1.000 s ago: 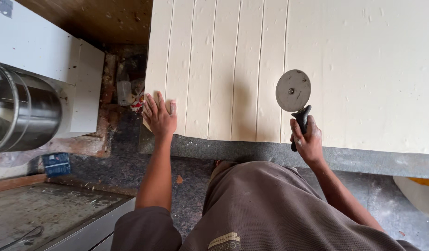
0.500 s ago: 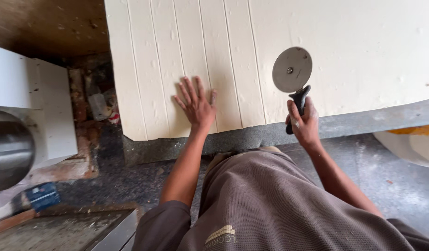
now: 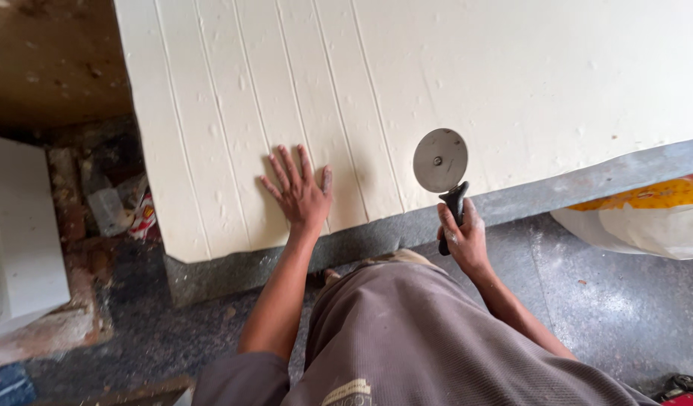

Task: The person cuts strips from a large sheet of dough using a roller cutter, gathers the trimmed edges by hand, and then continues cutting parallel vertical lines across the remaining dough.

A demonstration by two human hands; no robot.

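Cream dough sheet (image 3: 452, 83): lying flat on the grey slab (image 3: 234, 267), strips already scored at its left.
Left hand (image 3: 301, 197): I'm pressing it down, palm spread.
Right hand (image 3: 461, 239): I'm gripping the wheel cutter (image 3: 440, 161) firmly.
Advice: I'd judge rolling parallel, evenly, is best.

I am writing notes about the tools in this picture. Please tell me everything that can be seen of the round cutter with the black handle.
The wheel cutter has a flat, round, grey disc that looks like metal, with a small hub at its centre, fixed to a short black handle. The right hand grips the handle with its fingers closed around it. The tool points away from the person, disc uppermost in the view, over the pale scored sheet near its front edge. Whether the disc touches the sheet cannot be told. The disc looks dull and lightly dusted.
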